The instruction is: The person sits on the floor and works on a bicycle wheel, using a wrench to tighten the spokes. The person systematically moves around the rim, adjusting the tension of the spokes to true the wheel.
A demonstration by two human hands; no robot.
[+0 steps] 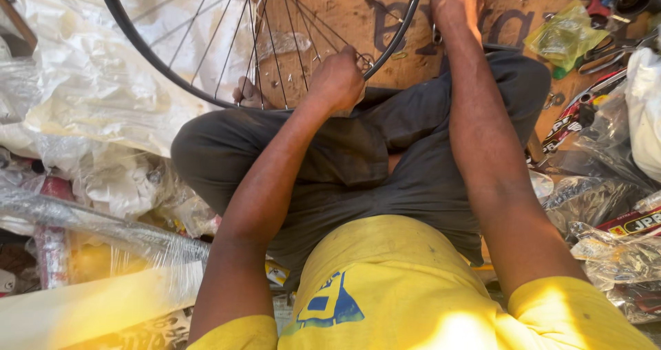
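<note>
Seated on the floor, the person trues a black spoked bicycle wheel rim [206, 92] over the knees: left hand [337, 81] closed on spokes, right hand [458, 2] gripping the rim's far edge; spoke adjustment likely next.

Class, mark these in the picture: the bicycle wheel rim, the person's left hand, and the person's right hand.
Bicycle wheel rim [148, 59], head view, on the black rim's lower-left curve.
Left hand [337, 81], head view, on the back of the hand.
Right hand [460, 2], head view, on the back of the hand.
</note>
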